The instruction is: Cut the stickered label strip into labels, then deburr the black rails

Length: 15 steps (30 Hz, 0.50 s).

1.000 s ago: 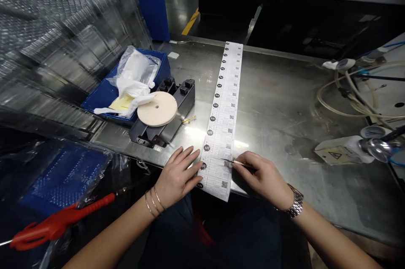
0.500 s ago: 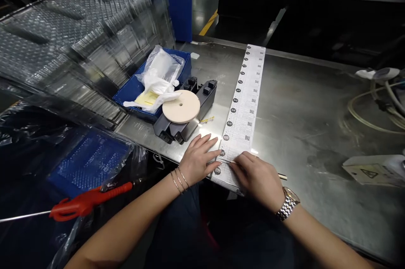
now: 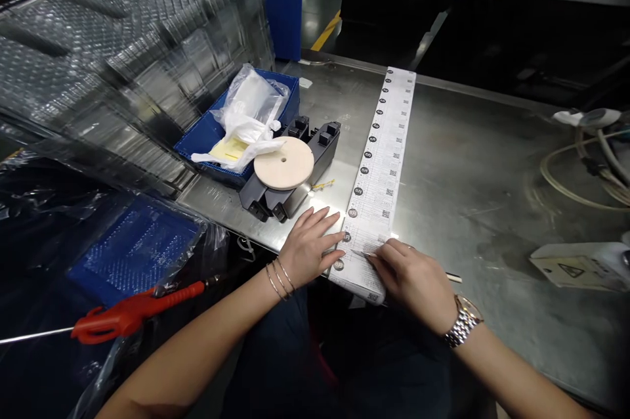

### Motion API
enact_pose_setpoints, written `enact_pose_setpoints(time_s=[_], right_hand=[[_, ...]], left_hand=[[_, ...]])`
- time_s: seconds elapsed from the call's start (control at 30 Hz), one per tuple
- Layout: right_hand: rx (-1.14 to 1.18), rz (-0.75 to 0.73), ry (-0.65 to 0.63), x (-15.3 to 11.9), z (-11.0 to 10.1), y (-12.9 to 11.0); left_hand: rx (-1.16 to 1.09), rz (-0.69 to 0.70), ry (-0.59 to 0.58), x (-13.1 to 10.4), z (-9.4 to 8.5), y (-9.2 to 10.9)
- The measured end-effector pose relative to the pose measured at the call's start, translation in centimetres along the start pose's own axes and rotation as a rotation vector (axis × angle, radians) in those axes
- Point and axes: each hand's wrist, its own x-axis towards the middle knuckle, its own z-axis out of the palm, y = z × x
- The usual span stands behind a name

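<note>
A long strip of white printed labels (image 3: 377, 163) lies over the metal table, each label with a dark round mark and a small square code. My left hand (image 3: 311, 242) rests flat with fingers spread at the strip's near left edge, thumb and forefinger on the paper. Pinched in my right hand (image 3: 411, 278) is a thin pen-like tool (image 3: 365, 254), its pointed tip over a label near the front end. The tool's back end shows past my right hand; its exact kind is unclear.
Left of the strip, a pale round disc (image 3: 284, 166) lies on dark grey plastic parts (image 3: 325, 150), beside a blue bin (image 3: 197, 136) of plastic bags. Clear trays (image 3: 147, 44) are stacked behind. A red-handled tool (image 3: 123, 320) lies lower left. Cables (image 3: 600, 150) and a warning-marked box (image 3: 573, 264) stand right.
My right hand has shifted to the right with the pen-like tool, and its tip now sits farther right on the label. My left hand stays in place. The view has tilted slightly.
</note>
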Motion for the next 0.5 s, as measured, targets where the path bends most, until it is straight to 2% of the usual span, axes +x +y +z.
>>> enact_pose_setpoints(time_s=[0.27,0.5], right_hand=[[-0.006,0.016,0.011,-2.7,-0.8,2.4],[0.016,0.048,0.015,-3.9,-1.0,3.4]], left_hand=[[0.012,0.007,-0.001,0.1,0.1,-0.1],[0.007,0.017,0.007,0.3,-0.1,0.1]])
